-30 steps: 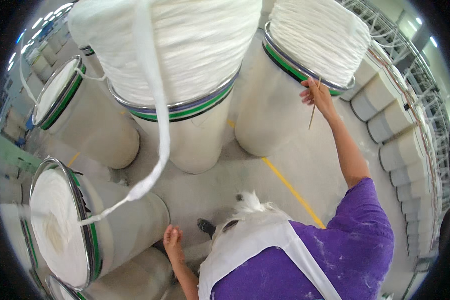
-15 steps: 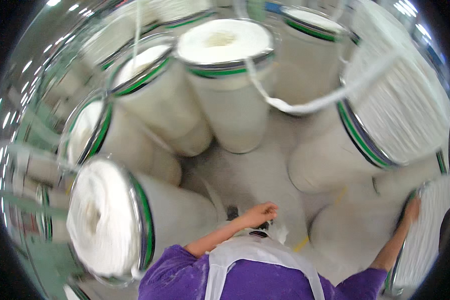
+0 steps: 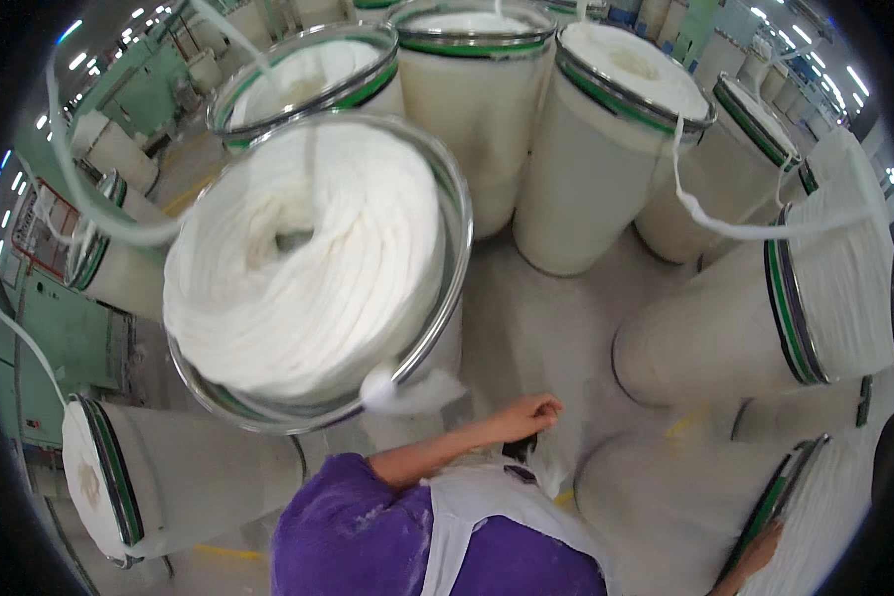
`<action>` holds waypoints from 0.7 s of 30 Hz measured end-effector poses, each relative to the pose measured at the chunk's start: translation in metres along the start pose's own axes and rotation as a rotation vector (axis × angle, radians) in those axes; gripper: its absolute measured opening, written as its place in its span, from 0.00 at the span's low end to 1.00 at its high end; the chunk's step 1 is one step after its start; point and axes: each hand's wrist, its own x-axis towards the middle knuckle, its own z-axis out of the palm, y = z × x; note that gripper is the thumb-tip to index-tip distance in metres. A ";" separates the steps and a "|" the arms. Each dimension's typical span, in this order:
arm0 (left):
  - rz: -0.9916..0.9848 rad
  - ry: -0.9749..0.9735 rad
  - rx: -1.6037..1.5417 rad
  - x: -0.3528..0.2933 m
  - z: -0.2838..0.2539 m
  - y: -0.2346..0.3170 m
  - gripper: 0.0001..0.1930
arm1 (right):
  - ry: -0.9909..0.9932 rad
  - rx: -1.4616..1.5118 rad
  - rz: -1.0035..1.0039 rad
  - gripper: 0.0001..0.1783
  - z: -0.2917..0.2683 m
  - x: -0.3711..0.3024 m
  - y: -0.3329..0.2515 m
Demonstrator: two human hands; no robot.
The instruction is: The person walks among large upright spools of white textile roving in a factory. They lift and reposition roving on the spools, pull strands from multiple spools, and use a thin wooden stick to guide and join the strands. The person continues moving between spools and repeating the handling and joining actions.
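My left hand [image 3: 528, 417] is held in front of my white apron [image 3: 467, 497], fingers curled in, and nothing shows in it. At the lower right, my right hand [image 3: 763, 548] grips the rim of a tall pale sliver can [image 3: 666, 487] with green and black bands. Its fingers lie beside the white cotton sliver [image 3: 824, 517] that bulges from this can. Close on the left stands a large can with a chrome rim [image 3: 459, 248], filled with coiled white sliver [image 3: 368, 228]. A loose tuft of sliver [image 3: 412, 390] hangs over its near edge.
Several more full cans stand around, among them one ahead [image 3: 596, 169], one at the right [image 3: 710, 323] and one at the lower left [image 3: 209, 467]. Sliver strands [image 3: 745, 230] hang in the air between cans. Green machinery [image 3: 65, 328] lines the left.
My view has swung left, so the cans ahead sit further right and the left can looms larger. My right hand appears lower, still at the can's rim; my left hand has barely moved.
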 end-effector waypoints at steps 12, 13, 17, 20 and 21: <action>0.747 0.524 0.625 -0.197 -0.025 0.063 0.14 | -0.115 0.190 -0.262 0.24 -0.121 -0.261 0.001; 0.811 0.624 0.705 -0.217 -0.033 0.070 0.14 | -0.100 0.222 -0.288 0.24 -0.131 -0.276 -0.007; 0.847 0.973 0.958 -0.297 -0.072 0.089 0.13 | 0.089 0.331 -0.376 0.22 -0.165 -0.335 -0.043; 0.756 1.056 1.043 -0.345 -0.105 0.098 0.10 | -0.094 0.332 -0.376 0.22 -0.190 -0.378 -0.070; 0.741 1.040 1.074 -0.357 -0.117 0.099 0.09 | -0.056 0.348 -0.414 0.21 -0.198 -0.392 -0.078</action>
